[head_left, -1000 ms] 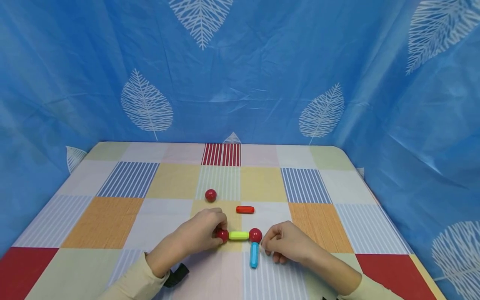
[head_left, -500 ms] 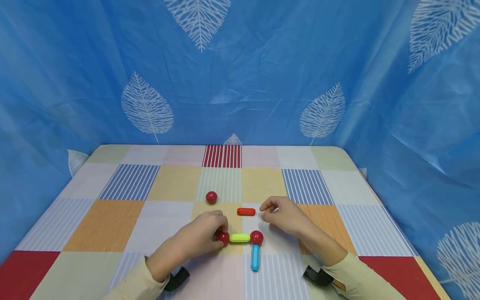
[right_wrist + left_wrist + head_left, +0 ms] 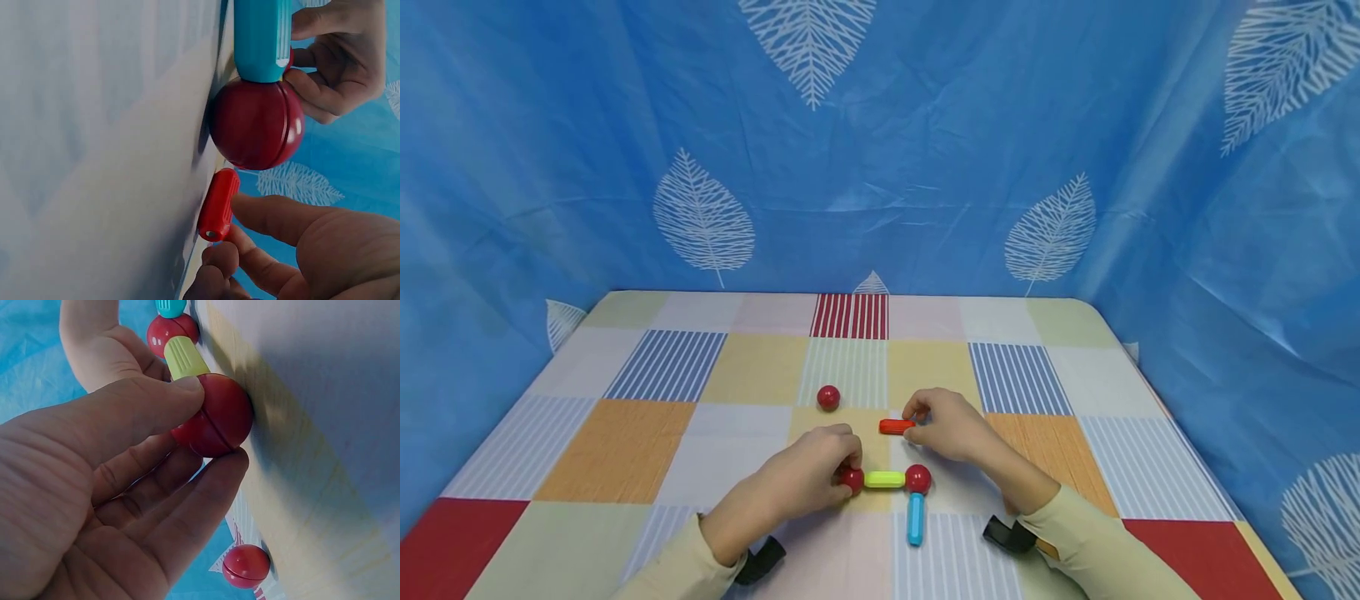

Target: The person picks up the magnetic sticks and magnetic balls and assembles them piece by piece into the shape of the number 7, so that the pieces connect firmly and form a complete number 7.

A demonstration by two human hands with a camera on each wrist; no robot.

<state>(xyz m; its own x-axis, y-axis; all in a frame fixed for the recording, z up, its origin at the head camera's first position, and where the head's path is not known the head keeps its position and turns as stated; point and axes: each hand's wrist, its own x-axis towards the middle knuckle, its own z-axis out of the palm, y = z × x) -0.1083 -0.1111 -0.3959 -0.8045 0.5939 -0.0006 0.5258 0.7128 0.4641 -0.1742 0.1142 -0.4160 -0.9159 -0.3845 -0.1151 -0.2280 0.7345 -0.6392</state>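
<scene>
My left hand (image 3: 816, 467) pinches a red ball (image 3: 226, 415) between thumb and fingers. A yellow-green stick (image 3: 884, 479) links that ball to a second red ball (image 3: 917, 478), and a blue stick (image 3: 915, 520) runs from the second ball toward me, making an L. Farther back, my right hand (image 3: 949, 427) has thumb and index finger at the right end of a short red stick (image 3: 891, 427). In the right wrist view the thumb overlaps the side of this red stick (image 3: 219, 205), and the index fingertip is at its lower end.
A loose red ball (image 3: 828, 397) lies behind the left hand. All the pieces are on a table with a patchwork cloth (image 3: 730, 433). Behind and beside it hangs a blue curtain (image 3: 880, 150) with white leaf prints.
My right hand has left the blue stick's side, moved back, then left onto the red stick's right end. The left hand keeps its hold on the ball, and the L-shaped pieces stay put.
</scene>
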